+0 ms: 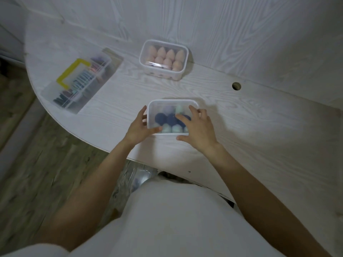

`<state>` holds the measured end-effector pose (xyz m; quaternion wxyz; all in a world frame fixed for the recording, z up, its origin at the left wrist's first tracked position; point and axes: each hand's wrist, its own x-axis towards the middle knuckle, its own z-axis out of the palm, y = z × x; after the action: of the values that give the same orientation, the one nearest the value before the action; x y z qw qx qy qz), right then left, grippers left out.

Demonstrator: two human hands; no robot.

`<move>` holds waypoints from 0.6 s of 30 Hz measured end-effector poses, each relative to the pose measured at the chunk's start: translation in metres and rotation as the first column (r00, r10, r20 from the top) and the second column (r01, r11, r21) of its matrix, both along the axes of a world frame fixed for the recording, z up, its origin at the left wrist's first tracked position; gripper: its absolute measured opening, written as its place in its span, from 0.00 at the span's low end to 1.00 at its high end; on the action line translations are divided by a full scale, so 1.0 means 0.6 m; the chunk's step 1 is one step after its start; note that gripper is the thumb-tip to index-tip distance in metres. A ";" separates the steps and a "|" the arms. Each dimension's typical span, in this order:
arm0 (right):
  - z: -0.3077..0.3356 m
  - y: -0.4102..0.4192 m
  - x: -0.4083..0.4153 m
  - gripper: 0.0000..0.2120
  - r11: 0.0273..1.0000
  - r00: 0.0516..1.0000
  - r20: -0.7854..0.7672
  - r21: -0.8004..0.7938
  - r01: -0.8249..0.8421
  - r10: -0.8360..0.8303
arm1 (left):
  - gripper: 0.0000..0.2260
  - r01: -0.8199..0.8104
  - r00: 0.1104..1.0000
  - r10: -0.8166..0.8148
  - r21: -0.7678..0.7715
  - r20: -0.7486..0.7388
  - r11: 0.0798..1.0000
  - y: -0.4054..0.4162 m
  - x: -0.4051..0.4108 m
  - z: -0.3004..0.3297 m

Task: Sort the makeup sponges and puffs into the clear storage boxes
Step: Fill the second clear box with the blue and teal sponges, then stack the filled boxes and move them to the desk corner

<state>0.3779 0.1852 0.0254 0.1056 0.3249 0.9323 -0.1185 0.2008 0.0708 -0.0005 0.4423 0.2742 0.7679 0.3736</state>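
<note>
We see both bare forearms reaching forward and slightly inward, wrists nearly level. Our left hand (138, 127) is palm inward, fingers spread and gently bent, the thumb stretched out toward the right. Our right hand (197, 128) is palm down, fingers splayed and slightly arched, the thumb pointing left. Neither hand is curled closed; the two sit near each other.

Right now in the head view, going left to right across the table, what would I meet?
Divided box with yellow handle → left hand → right hand → hole in the table. The two clear boxes of sponges overlap the hands' span, so I leave them out.
</note>
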 end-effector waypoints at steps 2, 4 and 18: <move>-0.008 -0.009 -0.005 0.33 0.998 1.000 0.012 0.067 0.019 -0.020 | 0.42 -0.003 1.000 0.003 -0.002 -0.016 1.000 -0.003 -0.006 -0.009; -0.017 -0.021 -0.007 0.33 0.993 0.999 0.035 0.122 0.007 -0.012 | 0.41 0.019 0.999 -0.019 -0.005 -0.040 1.000 -0.005 -0.008 -0.014; -0.042 0.021 0.021 0.19 0.350 0.530 -0.052 -0.805 0.479 -0.846 | 0.24 -0.141 0.989 0.139 -0.043 -0.046 0.989 -0.024 0.007 -0.004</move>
<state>0.3905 0.1978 0.0004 -0.0650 0.5796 0.5756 -0.5732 0.2047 0.0562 -0.0031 0.4046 0.2173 0.8029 0.3800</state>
